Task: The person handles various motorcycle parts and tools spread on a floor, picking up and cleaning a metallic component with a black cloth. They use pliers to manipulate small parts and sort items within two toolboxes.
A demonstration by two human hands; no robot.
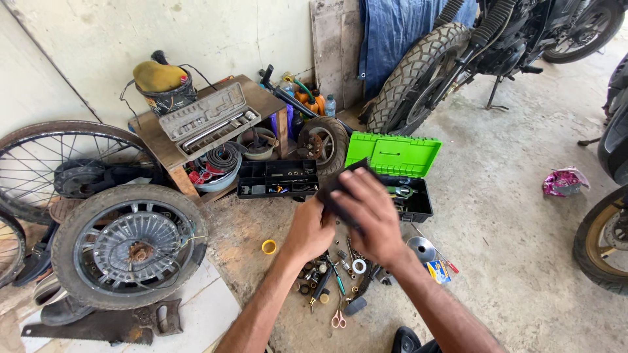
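Both my hands are raised in the middle of the view, holding one flat black piece [340, 182] between them. My left hand [309, 230] grips its lower left end. My right hand [369, 212] lies over its right part, fingers curled, hiding most of it. Just behind the hands stands an open toolbox [413, 208] with a bright green lid [394, 155]. Below the hands, small tools, sockets, a tape roll [358, 266] and pink-handled scissors [338, 319] lie scattered on the concrete floor.
A tyred wheel [129, 244] and a spoked rim [62, 167] lie at left, a saw [98, 327] in front. A wooden stand bears a grey socket set [208, 119] and a bucket [167, 91]. A black organizer tray [277, 178] and a motorcycle [458, 52] are behind.
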